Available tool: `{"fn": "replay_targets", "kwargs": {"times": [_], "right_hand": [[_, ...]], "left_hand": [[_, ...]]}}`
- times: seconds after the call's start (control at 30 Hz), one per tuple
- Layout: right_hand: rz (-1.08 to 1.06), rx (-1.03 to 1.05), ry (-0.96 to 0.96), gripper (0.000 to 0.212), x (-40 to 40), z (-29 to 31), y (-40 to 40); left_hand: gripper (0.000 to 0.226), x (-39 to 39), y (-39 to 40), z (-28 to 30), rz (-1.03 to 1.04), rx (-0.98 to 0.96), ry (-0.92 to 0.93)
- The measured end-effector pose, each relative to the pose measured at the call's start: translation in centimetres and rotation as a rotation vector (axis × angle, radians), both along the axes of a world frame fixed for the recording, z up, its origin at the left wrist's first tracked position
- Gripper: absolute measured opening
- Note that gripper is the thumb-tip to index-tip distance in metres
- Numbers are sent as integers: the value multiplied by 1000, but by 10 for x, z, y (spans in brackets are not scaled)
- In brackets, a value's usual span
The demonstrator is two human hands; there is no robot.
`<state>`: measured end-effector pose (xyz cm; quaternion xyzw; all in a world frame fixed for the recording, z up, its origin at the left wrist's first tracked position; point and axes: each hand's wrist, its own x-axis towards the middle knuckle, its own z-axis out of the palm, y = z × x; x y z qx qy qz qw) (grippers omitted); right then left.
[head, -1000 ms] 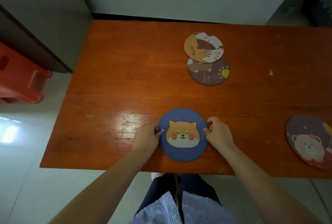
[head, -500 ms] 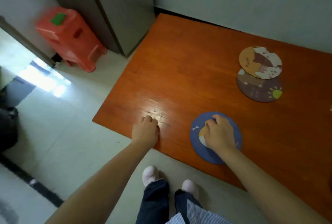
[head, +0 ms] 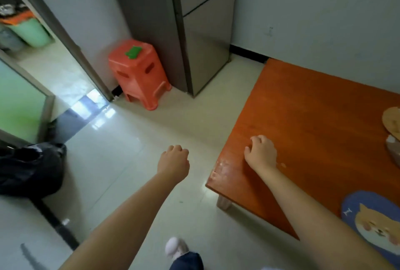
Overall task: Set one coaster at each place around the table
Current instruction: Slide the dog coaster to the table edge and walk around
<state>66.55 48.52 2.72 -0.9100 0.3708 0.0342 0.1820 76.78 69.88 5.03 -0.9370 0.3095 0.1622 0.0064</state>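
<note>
At far left, beyond the doorway, a green bin [head: 32, 31] is standing on the floor with its contents out of view, and a black bag [head: 30, 168] is slumping nearer, its mouth hidden. A red stool [head: 138, 72] is sitting beside the grey cabinet [head: 194, 27], carrying a small green object [head: 133, 51] on top. The left hand [head: 174, 162] is hanging over the tiles, fingers curled into a loose fist, holding nothing. The right hand [head: 262, 153] is resting near the left edge of the orange table [head: 303, 122], fingers bent, tips touching the wood, gripping nothing. The blue dog coaster [head: 374, 220] is lying flat at the table's near edge, round, so without a long axis, the dog's head pointing away and left. Half a second ago the right hand was pressing on it; now they are well apart. At the far right edge, the tan coaster [head: 392, 120] is overlapping another coaster [head: 395, 152].
</note>
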Motion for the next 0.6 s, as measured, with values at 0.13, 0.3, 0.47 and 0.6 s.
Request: {"fn": "replay_targets", "kwargs": {"times": [0.13, 0.3, 0.47, 0.6], "right_hand": [[-140, 17, 94, 41, 42, 1, 18], [-235, -44, 118, 41, 77, 1, 7], [-378, -88, 79, 41, 109, 0, -31], [-521, -56, 82, 41, 130, -4, -74]], "left_hand": [[31, 73, 28, 10, -83, -12, -19], [30, 151, 15, 13, -200, 34, -30], [32, 212, -54, 21, -355, 52, -37], [33, 246, -131, 29, -507, 50, -48]]}}
